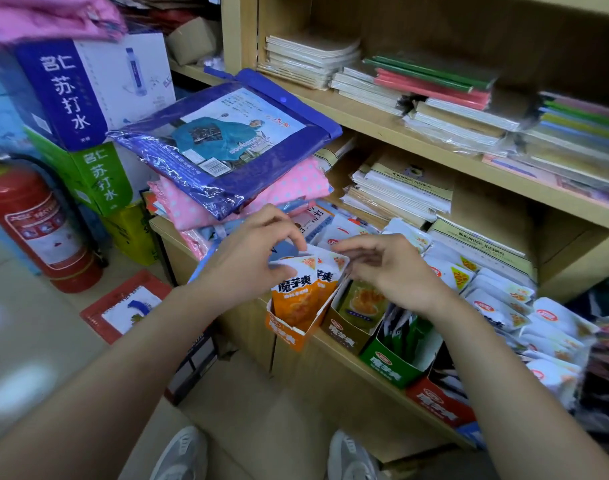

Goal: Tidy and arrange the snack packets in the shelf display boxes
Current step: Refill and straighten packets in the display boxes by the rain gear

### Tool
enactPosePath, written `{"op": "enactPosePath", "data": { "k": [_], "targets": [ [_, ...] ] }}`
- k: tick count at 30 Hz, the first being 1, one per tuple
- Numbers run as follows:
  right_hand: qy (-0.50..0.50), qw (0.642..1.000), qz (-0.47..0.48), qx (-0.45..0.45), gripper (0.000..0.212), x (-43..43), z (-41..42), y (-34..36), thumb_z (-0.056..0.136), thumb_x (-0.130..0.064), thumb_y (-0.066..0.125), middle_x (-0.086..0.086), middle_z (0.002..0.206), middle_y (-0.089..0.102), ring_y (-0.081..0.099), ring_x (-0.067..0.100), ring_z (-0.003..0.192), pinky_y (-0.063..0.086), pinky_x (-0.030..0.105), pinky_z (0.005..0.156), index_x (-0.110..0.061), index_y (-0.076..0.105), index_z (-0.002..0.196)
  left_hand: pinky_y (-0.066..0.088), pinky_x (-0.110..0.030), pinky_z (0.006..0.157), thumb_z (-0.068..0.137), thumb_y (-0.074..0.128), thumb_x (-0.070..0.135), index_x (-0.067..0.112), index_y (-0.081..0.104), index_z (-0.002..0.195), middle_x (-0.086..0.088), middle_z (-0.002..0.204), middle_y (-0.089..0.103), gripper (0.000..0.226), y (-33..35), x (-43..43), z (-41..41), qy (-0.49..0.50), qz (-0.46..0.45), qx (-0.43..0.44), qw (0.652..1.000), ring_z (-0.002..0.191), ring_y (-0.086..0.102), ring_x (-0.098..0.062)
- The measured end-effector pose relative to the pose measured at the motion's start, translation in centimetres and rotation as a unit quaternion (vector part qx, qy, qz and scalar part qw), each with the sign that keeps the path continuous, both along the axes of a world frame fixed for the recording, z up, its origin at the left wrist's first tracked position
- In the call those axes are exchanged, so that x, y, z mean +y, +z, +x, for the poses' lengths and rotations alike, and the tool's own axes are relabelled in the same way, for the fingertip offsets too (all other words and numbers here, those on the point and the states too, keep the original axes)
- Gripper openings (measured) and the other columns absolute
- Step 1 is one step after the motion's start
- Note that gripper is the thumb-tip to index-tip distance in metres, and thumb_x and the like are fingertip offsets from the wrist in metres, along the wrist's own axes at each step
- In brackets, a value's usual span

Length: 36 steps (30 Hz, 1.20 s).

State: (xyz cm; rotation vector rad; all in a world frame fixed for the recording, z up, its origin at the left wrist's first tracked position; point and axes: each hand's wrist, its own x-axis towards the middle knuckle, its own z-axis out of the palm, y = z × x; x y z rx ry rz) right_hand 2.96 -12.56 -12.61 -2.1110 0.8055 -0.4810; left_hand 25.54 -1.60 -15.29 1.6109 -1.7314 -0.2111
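Note:
Orange-and-white snack packets (297,292) stand upright in an orange display box (285,332) at the front edge of a low shelf. My left hand (251,256) pinches the white tops of these packets between thumb and fingers. My right hand (389,268) hovers just right of them, fingers loosely curled and spread, its fingertips near the packets' top right corner; I cannot tell if they touch. Right of the orange box stand a brown box (348,336) with a yellow-green packet, a green box (394,367) with dark packets, and a red box (438,401).
Several loose white packets (497,299) lie piled behind the boxes. Packaged raincoats (226,147) are stacked at the left, notebooks (434,88) fill the upper shelves. A red fire extinguisher (36,220) and water cartons (88,84) stand on the floor at the left.

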Motion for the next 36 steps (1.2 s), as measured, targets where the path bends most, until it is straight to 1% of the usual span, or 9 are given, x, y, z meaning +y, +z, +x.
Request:
{"op": "enactPosePath", "data": {
  "k": [5,7,10,13,16,20,24,31,36],
  "targets": [
    [-0.091,0.988,-0.117,-0.032,0.033,-0.9,-1.4,0.0,0.091,0.004,0.063,-0.004,0.102,0.073,0.065,0.003,0.093,0.056,0.029,0.085,-0.018,0.074,0.113,0.05,-0.029,0.087,0.084,0.079,0.017,0.04,0.05,0.14,0.016,0.133,0.06,0.067,-0.5,-0.1,-1.6,-0.011,0.065,-0.085,0.994,0.121,0.054,-0.005],
    [-0.086,0.985,-0.151,0.019,0.033,-1.1,-1.3,-0.2,0.091,-0.005,0.068,-0.006,0.108,0.07,0.062,0.004,0.096,0.054,0.03,0.088,-0.019,0.071,0.121,0.051,-0.029,0.083,0.085,0.078,0.017,0.038,0.058,0.135,0.013,0.129,0.063,0.058,-0.8,-0.5,-1.4,-0.014,0.047,-0.098,0.994,0.117,0.056,-0.007],
    [-0.052,0.972,-0.194,0.125,0.043,-1.3,-0.7,-0.9,0.091,-0.016,0.071,-0.001,0.12,0.066,0.053,0.019,0.112,0.046,0.038,0.097,-0.02,0.063,0.133,0.054,-0.033,0.074,0.082,0.08,0.011,0.034,0.075,0.105,0.015,0.102,0.068,0.033,-0.4,-0.9,-1.1,-0.045,0.023,-0.102,0.993,0.098,0.06,-0.005],
    [-0.043,0.968,-0.206,0.136,0.039,-1.4,0.1,-1.4,0.093,-0.018,0.069,-0.001,0.109,0.065,0.048,0.023,0.106,0.045,0.043,0.092,-0.021,0.065,0.131,0.055,-0.039,0.065,0.08,0.082,0.007,0.034,0.077,0.086,0.018,0.089,0.065,0.028,0.2,-0.7,-0.8,-0.085,0.017,-0.063,0.994,0.084,0.062,-0.005],
    [-0.045,0.969,-0.202,0.132,0.036,-1.5,0.4,-1.4,0.094,-0.018,0.067,-0.001,0.104,0.065,0.046,0.021,0.102,0.044,0.042,0.089,-0.019,0.066,0.13,0.055,-0.041,0.068,0.082,0.082,0.01,0.033,0.077,0.086,0.018,0.089,0.064,0.024,0.7,-0.5,-0.4,-0.098,0.029,-0.042,0.994,0.087,0.063,-0.008],
    [-0.064,0.966,-0.198,0.156,0.043,-1.5,0.5,-1.5,0.095,-0.02,0.065,0.006,0.12,0.063,0.043,0.029,0.114,0.043,0.046,0.093,-0.014,0.06,0.136,0.057,-0.039,0.075,0.08,0.084,0.008,0.027,0.077,0.085,0.02,0.086,0.068,0.021,0.8,0.2,-0.4,-0.148,0.095,-0.002,0.984,0.084,0.068,-0.007],
    [-0.062,0.965,-0.213,0.143,0.031,-1.5,0.5,-1.9,0.094,-0.021,0.065,0.004,0.122,0.064,0.042,0.029,0.11,0.044,0.048,0.09,-0.018,0.069,0.124,0.057,-0.041,0.072,0.08,0.085,0.011,0.02,0.078,0.089,0.013,0.087,0.073,0.014,0.6,1.5,0.2,-0.153,0.135,0.037,0.978,0.081,0.071,-0.013],
    [-0.079,0.943,-0.235,0.22,0.042,-0.6,1.8,-1.8,0.092,-0.044,0.066,0.002,0.129,0.06,0.037,0.031,0.122,0.03,0.044,0.096,-0.024,0.065,0.128,0.059,-0.03,0.075,0.086,0.078,0.019,0.015,0.08,0.099,0.017,0.095,0.074,0.013,1.7,2.9,0.6,-0.115,0.081,0.046,0.989,0.09,0.07,0.0],
    [-0.128,0.946,-0.213,0.208,0.03,-0.3,2.6,-1.5,0.086,-0.041,0.072,-0.004,0.106,0.067,0.043,0.027,0.115,0.029,0.044,0.091,-0.028,0.068,0.113,0.057,-0.027,0.075,0.086,0.08,0.011,0.017,0.079,0.097,0.015,0.095,0.074,0.012,1.7,3.3,0.6,-0.125,0.078,0.025,0.989,0.092,0.069,-0.004]
  ]
}}
